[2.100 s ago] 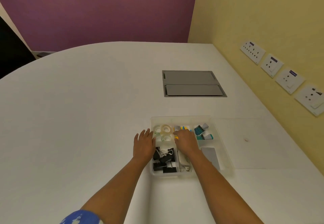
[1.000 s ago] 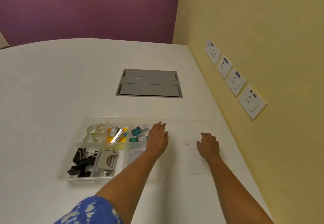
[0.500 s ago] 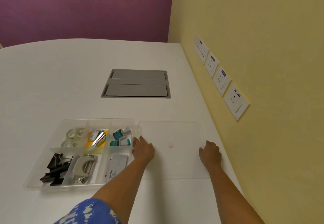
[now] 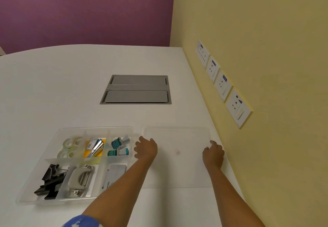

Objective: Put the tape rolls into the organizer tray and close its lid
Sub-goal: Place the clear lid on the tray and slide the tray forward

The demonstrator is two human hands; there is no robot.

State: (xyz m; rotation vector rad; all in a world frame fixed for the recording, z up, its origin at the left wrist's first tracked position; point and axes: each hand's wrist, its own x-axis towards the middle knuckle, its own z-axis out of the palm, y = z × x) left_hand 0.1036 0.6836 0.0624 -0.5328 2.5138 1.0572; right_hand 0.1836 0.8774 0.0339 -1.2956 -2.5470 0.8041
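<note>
Tape rolls (image 4: 71,146) are sitting inside the organizer tray (image 4: 95,129). Right of it, the lid (image 4: 177,170) is lying flat; left hand (image 4: 146,149) and right hand (image 4: 213,154) are resting open-fingered on its edges. Judged light, thin, slippery; edge grip advised.

The left hand (image 4: 146,149) rests at the left edge of the clear lid (image 4: 177,166), which lies flat on the white counter (image 4: 71,88); the right hand (image 4: 213,154) is at the lid's right edge, fingers curled over it. Whether either hand actually grips the lid cannot be told. Just left of the left hand sits the open organizer tray (image 4: 95,129). Its far-left compartment holds the tape rolls (image 4: 71,146). Nearer the person from these lie black binder clips (image 4: 50,180) and a grey hole punch (image 4: 80,178). Beyond both hands, a grey cable hatch (image 4: 136,90) is set into the counter.
</note>
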